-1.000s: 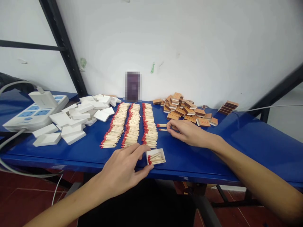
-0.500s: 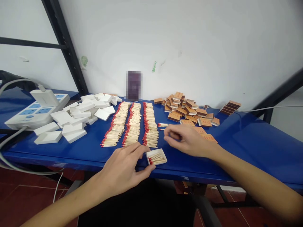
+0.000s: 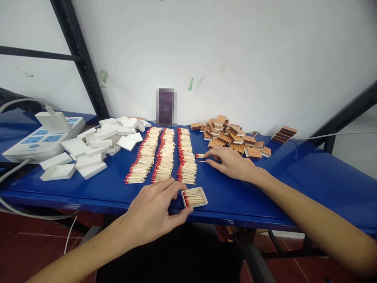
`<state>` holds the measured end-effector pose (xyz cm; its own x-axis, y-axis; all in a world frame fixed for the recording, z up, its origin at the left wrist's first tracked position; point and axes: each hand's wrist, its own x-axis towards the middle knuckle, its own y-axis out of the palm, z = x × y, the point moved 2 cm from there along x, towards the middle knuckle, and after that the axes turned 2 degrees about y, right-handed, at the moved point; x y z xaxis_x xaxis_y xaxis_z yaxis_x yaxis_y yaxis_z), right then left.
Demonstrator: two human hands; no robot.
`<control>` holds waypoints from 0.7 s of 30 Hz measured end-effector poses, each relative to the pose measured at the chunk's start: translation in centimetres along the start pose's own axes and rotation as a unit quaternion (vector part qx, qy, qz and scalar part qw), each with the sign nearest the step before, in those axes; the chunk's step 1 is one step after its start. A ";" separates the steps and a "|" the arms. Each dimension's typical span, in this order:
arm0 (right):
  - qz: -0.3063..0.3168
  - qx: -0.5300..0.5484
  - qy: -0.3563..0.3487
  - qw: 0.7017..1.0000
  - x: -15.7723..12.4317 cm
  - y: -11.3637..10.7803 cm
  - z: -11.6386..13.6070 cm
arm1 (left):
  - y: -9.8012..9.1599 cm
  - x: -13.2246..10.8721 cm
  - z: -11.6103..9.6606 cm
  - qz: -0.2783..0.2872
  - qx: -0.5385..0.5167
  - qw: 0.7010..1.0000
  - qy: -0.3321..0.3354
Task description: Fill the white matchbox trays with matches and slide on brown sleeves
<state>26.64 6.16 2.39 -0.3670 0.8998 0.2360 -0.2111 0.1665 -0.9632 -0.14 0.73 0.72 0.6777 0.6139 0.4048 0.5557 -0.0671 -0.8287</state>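
Note:
My left hand (image 3: 160, 204) grips a white matchbox tray (image 3: 205, 195) at its left end, with fingers behind and thumb in front. Red-tipped matches (image 3: 194, 197) lie side by side inside it, heads to the left. Over to the right, my right hand (image 3: 228, 162) is low on the table, thumb and index finger slightly apart. Its fingertips are at the tail ends of a few loose matches (image 3: 201, 156) and one single match (image 3: 201, 161). Just left of these lie three long rows of matches, the nearest being the right row (image 3: 187, 157).
White empty trays (image 3: 96, 143) are heaped on the left beside a power strip (image 3: 41, 143). Brown matchboxes (image 3: 225, 135) form a pile behind my right hand, and a small stack (image 3: 284, 134) stands farther right. A blurred purple object (image 3: 166, 107) is against the wall.
My right hand has moved slightly up and away, its fingers opening out towards the loose matches. Matches in the tray now lie straighter and fuller. My left hand has stayed on the tray.

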 end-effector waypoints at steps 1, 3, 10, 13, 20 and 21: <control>0.002 0.000 -0.002 1.000 0.0 0.0 0.0 | 0.0 0.0 0.0 -0.001 0.003 1.000 0.003; 0.002 -0.001 -0.003 1.000 0.1 0.0 -0.2 | 0.0 -0.1 0.0 -0.001 0.009 1.000 0.008; 0.017 -0.002 -0.007 1.000 0.2 -0.1 -0.7 | 0.0 -0.1 0.0 -0.002 0.022 1.000 0.017; 0.025 0.001 -0.006 1.000 0.2 -0.2 -0.6 | -0.1 0.0 -0.1 0.001 0.023 1.000 0.017; 0.020 0.020 0.002 1.000 0.4 -0.1 -0.5 | 0.0 -0.1 -0.1 0.006 0.024 1.000 0.018; 0.018 0.023 0.006 1.000 0.4 -0.1 -0.5 | 0.0 -0.1 -0.1 0.006 0.024 1.000 0.018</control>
<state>26.97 6.70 2.55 -0.3650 0.9093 0.1999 -0.2404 0.1154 -0.9638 -0.20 0.63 0.73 0.7019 0.5844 0.4072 0.5239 -0.0364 -0.8510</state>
